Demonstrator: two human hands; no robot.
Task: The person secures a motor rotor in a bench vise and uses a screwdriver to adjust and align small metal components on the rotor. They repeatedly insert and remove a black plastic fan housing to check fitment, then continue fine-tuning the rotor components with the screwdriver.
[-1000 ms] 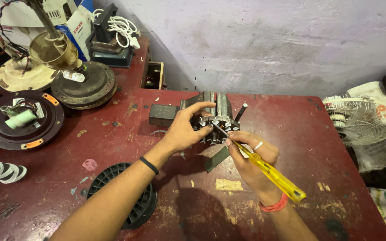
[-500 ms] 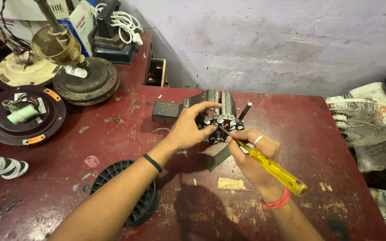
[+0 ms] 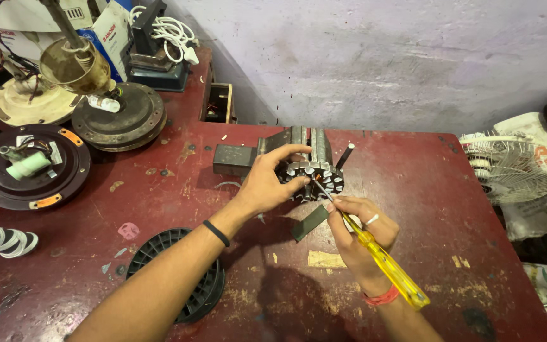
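Head view: my left hand (image 3: 267, 183) grips the round slotted metal stator (image 3: 314, 174) — my right hand (image 3: 356, 237) holds the yellow-handled screwdriver (image 3: 375, 253), tip at its slots.

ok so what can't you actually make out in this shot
Head view only:
- Screwdriver tip: lost among the stator slots, too small to tell what it touches.
- Stator's near left face: covered by the left hand.
- Screwdriver shaft middle: wrapped by the right hand.
- White fan guard: partly cut by the right edge.
- Black spool: partly hidden under the left forearm.
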